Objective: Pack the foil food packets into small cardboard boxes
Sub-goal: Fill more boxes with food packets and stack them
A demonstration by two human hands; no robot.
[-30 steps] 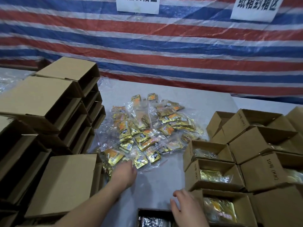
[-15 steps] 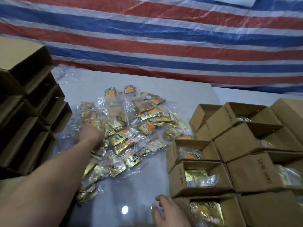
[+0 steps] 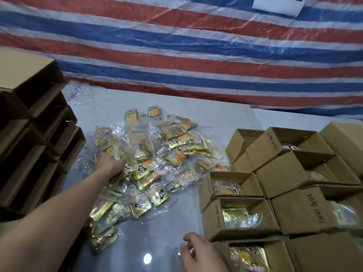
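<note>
Left hand's fingers [image 3: 119, 167] buried in the packet pile [image 3: 157, 160]; white sign [image 3: 279, 4] cropped at top edge.

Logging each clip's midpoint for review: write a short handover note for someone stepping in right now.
Left hand reaches into the pile of foil packets mid-table; whether it grips one is unclear. Right hand rests loosely curled, holding nothing, beside the nearest filled box.
Done: several open boxes on the right already hold packets.
Left: most packets lie loose; the stacked empty boxes on the left wait to be filled.
</note>
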